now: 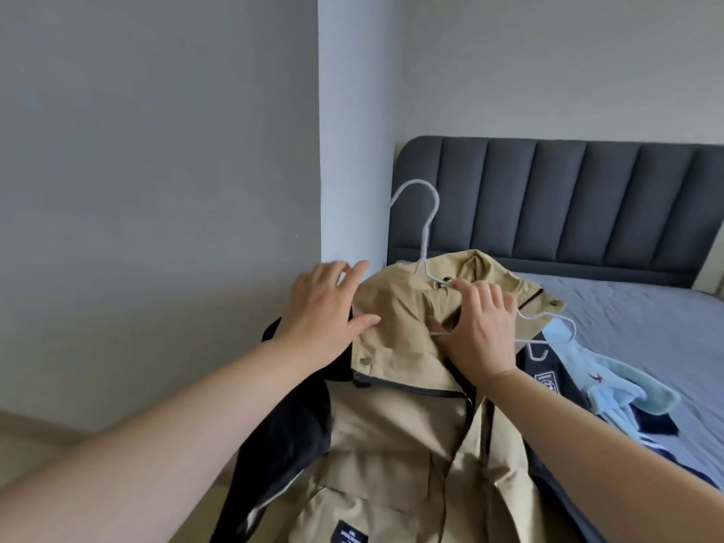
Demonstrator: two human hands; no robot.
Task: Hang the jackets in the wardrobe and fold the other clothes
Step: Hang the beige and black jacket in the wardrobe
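Khaki jacket (399, 436) hides most of white hanger (421, 229).

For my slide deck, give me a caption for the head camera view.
Two hands, left hand and right hand, fit a white hanger into a tan jacket on the bed.

A bed (627, 319) with a grey sheet and a dark grey padded headboard (568, 205) stands against a pale wall. On it lies a tan jacket (411, 444), spread open over a black garment (290, 436) at the bed's near edge. Just to the right, a light blue garment (611, 382) rests on a navy garment (658, 425), both on the sheet.
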